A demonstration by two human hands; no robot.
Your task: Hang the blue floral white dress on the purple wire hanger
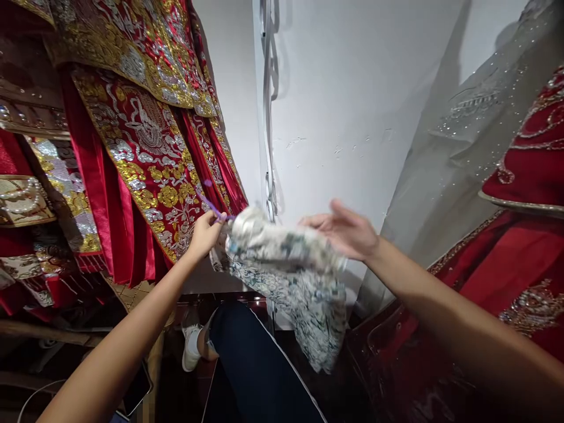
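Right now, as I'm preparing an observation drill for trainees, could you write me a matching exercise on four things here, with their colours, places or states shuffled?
Things
1. Slim item
2. Patterned cloth
3. Shoe
4. Embroidered costume

Descriptions
A. Plain white, low in the picture
B. Red with gold and silver, upper left
C. Purple, in the fingers of the left hand
D. Pale with dark markings, partly blurred

Pairs: 1-C, 2-D, 3-A, 4-B

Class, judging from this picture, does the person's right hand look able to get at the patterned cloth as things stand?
Probably yes: the right hand is open right by the upper part of the patterned cloth, with nothing visibly blocking it, though blur hides whether they touch.
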